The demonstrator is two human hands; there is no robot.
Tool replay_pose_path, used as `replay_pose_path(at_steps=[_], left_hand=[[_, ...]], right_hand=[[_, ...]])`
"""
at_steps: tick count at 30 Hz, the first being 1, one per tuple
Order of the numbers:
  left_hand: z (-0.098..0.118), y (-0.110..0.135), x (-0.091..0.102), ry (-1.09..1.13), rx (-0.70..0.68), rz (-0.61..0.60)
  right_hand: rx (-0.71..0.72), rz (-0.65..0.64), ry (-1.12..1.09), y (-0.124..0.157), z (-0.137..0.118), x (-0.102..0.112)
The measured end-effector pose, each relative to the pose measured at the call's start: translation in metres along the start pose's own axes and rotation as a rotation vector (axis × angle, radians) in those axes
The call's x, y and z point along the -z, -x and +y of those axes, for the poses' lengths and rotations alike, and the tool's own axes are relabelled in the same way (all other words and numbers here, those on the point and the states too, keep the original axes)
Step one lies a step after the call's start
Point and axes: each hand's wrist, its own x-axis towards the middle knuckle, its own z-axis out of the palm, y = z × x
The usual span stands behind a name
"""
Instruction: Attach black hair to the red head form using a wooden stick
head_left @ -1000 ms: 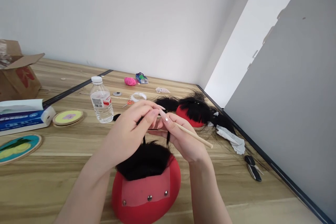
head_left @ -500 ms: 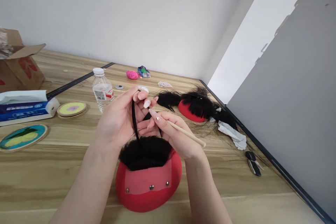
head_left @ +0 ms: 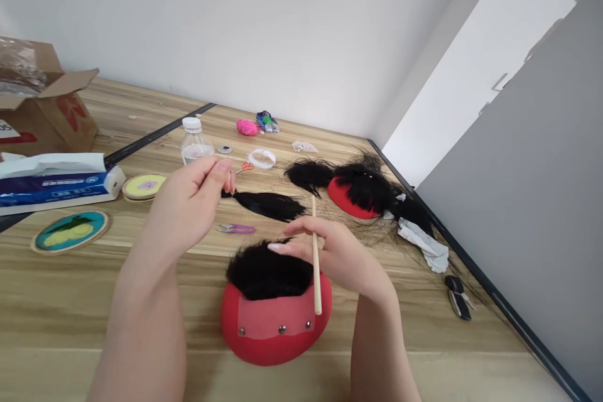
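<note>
In front of me sits a red dome-shaped cushion (head_left: 273, 350) with a pale mesh patch (head_left: 273, 314) pinned along its near edge. Black hair (head_left: 271, 270) stands up from the patch's far side. Above and left of the cushion, my left hand (head_left: 188, 201) is closed in a pinch; what is between its fingertips cannot be made out. My right hand (head_left: 342, 257), over the cushion's right side, holds a slim wooden-handled tool (head_left: 316, 264) upright between its fingers. Beyond the hands lie a hank of black hair (head_left: 268, 204) and purple thread snips (head_left: 242, 229).
Farther back are a water bottle (head_left: 196, 149), a white ring-shaped roll (head_left: 261, 159) and pink yarn (head_left: 247, 127). A tissue pack (head_left: 56, 185), round embroidered pieces (head_left: 70, 232) and a cardboard box (head_left: 70, 119) stand left. On the right: another red cushion (head_left: 346, 200) with hair, crumpled tissue (head_left: 424, 244).
My hands have come apart, the left moving up and left. The black strand looped around its fingers no longer shows. The wooden-handled tool has swung from slanting to upright.
</note>
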Motion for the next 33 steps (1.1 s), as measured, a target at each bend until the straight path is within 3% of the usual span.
replay_pose_path(at_steps=[3,7,13,16,19,23,26,30,33], left_hand=[[0.001,0.001,0.003,-0.011,0.028,0.048],[0.012,0.011,-0.003,0.103,-0.046,0.053],[0.023,0.039,-0.006,0.202,-0.199,-0.123],[0.013,0.052,-0.008,0.221,-0.196,-0.211],[-0.009,0.062,-0.021,0.313,-0.109,-0.262],[-0.046,0.065,-0.051,0.486,0.016,-0.081],[-0.069,0.067,-0.070,0.479,0.063,0.060],[-0.084,0.076,-0.081,0.419,0.087,0.098],[-0.085,0.083,-0.080,0.368,0.077,0.119]], right_hand=[[0.036,-0.126,0.097,0.006,0.002,-0.002],[0.131,-0.301,0.190,0.009,0.021,-0.019],[0.152,-0.108,-0.006,0.011,0.047,-0.046],[0.159,-0.019,-0.095,0.010,0.050,-0.052],[0.126,0.040,-0.174,0.008,0.051,-0.056],[0.047,0.148,-0.105,0.009,0.053,-0.058],[0.041,0.139,-0.036,0.015,0.054,-0.057],[0.096,0.062,0.021,0.017,0.054,-0.058],[0.094,0.108,-0.078,0.014,0.054,-0.061]])
